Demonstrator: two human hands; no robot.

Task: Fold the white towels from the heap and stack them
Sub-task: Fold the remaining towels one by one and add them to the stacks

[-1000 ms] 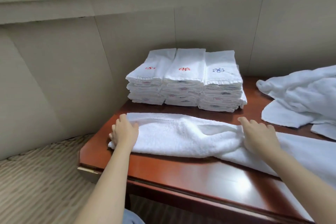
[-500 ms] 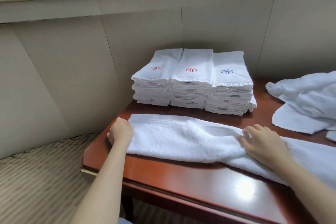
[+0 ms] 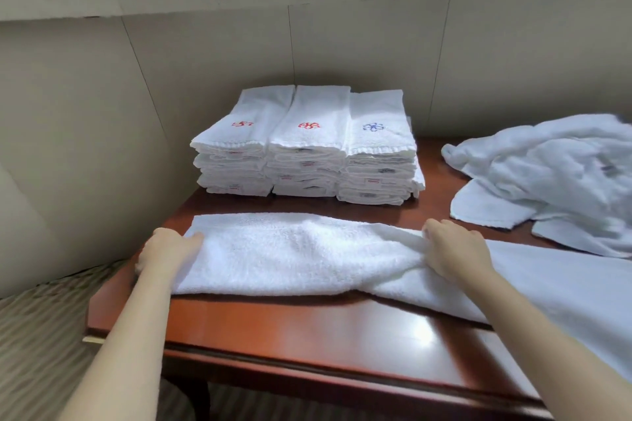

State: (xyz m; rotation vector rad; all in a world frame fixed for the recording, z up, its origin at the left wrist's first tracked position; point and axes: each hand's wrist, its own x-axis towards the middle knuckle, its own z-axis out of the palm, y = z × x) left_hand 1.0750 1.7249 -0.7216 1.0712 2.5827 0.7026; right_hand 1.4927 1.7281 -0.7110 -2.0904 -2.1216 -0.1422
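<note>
Towel: one long white towel [image 3: 301, 253], folded lengthwise into a band, lies across the near half of the table [image 3: 307, 328]. Its left end sits near the table's left edge; its right part runs off toward the lower right.
Texture: thick looped terry with a soft, rounded fold along the near side. It is smooth in the middle and puckered into creases at the right.
Stacks: three stacks [image 3: 307, 154] of folded white towels stand side by side at the back, close to the wall [image 3: 369, 55]. The top towels carry stitched emblems [image 3: 308, 125], two red and one blue. Small labels [image 3: 374, 182] show at the folded edges.
Heap: rumpled white towels in a heap [image 3: 554, 174] at the far right of the table, apart from the stacks.
Table: glossy reddish-brown wood with a bright glare spot near the front.
Left hand: the left hand [image 3: 167, 249] is at the towel's left end, fingers curled, gripping the edge with the thumb on top.
Right hand: the right hand [image 3: 455, 249] is knuckles up with fingers bent, pinching a bunched ridge of cloth partway along the band.
</note>
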